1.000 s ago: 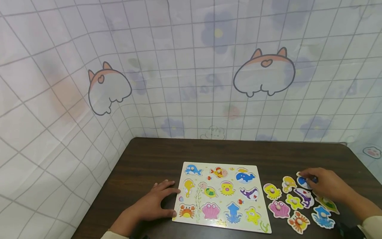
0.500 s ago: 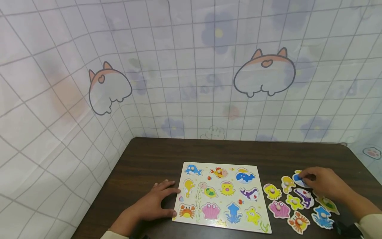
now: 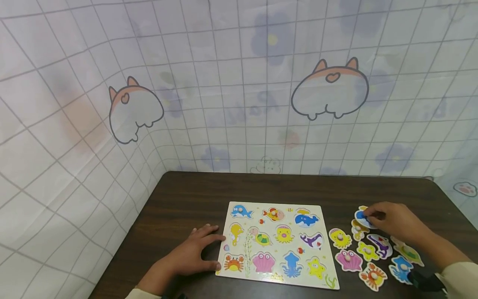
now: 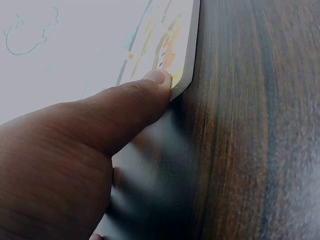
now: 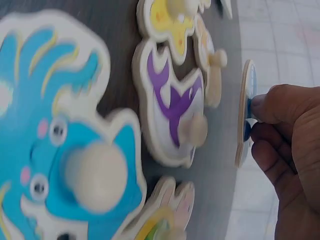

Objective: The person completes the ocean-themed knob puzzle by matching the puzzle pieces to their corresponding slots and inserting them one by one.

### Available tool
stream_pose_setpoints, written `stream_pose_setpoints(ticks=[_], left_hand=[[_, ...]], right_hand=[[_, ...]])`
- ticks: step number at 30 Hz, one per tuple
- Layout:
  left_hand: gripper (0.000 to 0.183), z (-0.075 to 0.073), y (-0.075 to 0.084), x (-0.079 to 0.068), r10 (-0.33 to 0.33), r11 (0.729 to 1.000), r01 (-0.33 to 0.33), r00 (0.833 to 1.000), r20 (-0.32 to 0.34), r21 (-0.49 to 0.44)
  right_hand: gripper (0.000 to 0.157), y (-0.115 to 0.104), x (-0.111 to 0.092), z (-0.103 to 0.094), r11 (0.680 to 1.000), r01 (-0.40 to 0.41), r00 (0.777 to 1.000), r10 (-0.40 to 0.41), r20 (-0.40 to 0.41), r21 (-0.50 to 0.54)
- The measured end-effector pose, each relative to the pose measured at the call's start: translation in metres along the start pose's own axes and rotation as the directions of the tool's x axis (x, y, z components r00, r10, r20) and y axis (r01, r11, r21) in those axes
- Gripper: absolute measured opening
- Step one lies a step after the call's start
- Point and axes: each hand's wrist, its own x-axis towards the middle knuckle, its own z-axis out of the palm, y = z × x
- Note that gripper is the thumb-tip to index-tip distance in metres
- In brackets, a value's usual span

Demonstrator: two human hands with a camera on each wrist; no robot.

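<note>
My right hand [image 3: 396, 220] pinches the knob of a blue whale puzzle piece [image 3: 360, 218] between thumb and fingers. In the right wrist view the whale piece [image 5: 245, 115] is edge-on, raised beside the other pieces. In the head view it overlaps the yellow seahorse piece [image 3: 359, 232]. My left hand [image 3: 194, 254] lies at the left edge of the sea-animal puzzle board [image 3: 285, 248], fingers spread. Its thumb [image 4: 145, 92] rests on the board's near corner. The dolphin [image 3: 241, 211] and fish [image 3: 274, 214] sit in the board with their knobs showing.
Right of the board lie loose knobbed pieces: octopus [image 3: 340, 238], pink shell [image 3: 349, 261], starfish [image 3: 367, 251], crab [image 3: 373, 276], purple whale [image 3: 381, 246], turtle [image 3: 408, 251] and blue squid [image 3: 401, 268]. A patterned cloth [image 3: 261, 137] hangs behind the dark wooden table [image 3: 194, 191].
My right hand has taken the whale piece leftward and slightly away from me, over the seahorse piece. The seahorse piece shifted a little left. My left hand has stayed in place.
</note>
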Motion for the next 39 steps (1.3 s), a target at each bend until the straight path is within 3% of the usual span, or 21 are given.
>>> stream_pose_setpoints(ticks=[21, 39], left_hand=[[0.069, 0.002, -0.003, -0.003, 0.006, 1.0, -0.006, 1.0, -0.013, -0.022], [0.07, 0.0, 0.001, -0.001, 0.013, 1.0, -0.013, 1.0, -0.007, -0.023]], right_hand=[[0.014, -0.047, 0.029, 0.01, 0.992, 0.12, 0.992, -0.118, -0.035, 0.043], [0.013, -0.087, 0.049, 0.028, 0.983, 0.158, 0.987, -0.161, 0.02, 0.093]])
